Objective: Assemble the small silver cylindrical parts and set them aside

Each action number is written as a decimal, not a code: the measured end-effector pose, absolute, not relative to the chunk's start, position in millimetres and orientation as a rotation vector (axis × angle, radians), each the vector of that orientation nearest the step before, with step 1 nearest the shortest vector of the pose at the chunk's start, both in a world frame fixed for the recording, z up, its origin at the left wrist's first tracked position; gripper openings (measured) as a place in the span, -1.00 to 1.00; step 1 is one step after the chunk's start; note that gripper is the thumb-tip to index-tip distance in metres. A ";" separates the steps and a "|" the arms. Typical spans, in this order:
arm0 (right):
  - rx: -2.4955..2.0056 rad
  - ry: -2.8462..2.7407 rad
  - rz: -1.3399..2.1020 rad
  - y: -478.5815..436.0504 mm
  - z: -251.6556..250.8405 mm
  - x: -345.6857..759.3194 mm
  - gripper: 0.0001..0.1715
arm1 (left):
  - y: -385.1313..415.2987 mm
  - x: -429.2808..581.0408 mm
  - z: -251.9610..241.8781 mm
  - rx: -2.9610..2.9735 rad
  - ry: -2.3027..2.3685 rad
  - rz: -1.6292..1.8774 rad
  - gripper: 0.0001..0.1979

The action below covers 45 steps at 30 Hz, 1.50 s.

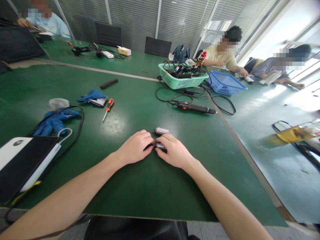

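On the green table, my right hand [174, 150] is closed around a small dark metal cylinder [160, 145], most of it covered by the fingers. My left hand [137, 146] meets it fingertip to fingertip, its fingers curled at the cylinder's left end; what they grip is hidden in shadow. Just beyond the hands lies a silver cylinder [161, 130] that looks like a small motor, partly behind the right fingers. A screwdriver [108, 109] with an orange and black handle rests farther off to the left.
A corded electric screwdriver [195, 107] lies to the right, below a green basket [185, 82] full of tools and cables. Beside it is a blue basket [225, 83]. Blue gloves [56, 121] and a white-and-black device [27, 163] occupy the left. Several people sit around the tables.
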State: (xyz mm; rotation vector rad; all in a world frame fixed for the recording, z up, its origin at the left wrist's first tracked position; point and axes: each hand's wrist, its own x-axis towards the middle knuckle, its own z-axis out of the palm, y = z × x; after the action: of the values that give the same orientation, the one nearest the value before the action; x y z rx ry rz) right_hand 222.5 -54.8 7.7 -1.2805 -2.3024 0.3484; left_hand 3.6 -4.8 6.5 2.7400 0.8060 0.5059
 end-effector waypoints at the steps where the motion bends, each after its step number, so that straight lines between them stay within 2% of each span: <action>1: -1.280 -2.301 0.349 -55.0 8.2 222.4 -0.77 | -4.9 3.6 6.5 2.738 0.806 0.507 -0.87; 15: -1.296 -2.313 0.339 -55.4 8.5 222.8 -0.72 | -4.7 3.8 5.7 2.743 0.819 0.516 -0.88; 45: -1.317 -2.314 0.334 -56.5 10.5 221.9 -0.75 | -6.9 3.9 7.5 2.740 0.884 0.566 -0.84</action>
State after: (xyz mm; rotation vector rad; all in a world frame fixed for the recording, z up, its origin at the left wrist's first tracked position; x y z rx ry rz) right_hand 221.9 -56.5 10.5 -1.3168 -2.3137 0.3338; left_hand 3.9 -6.9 7.5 2.7396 0.8842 0.5655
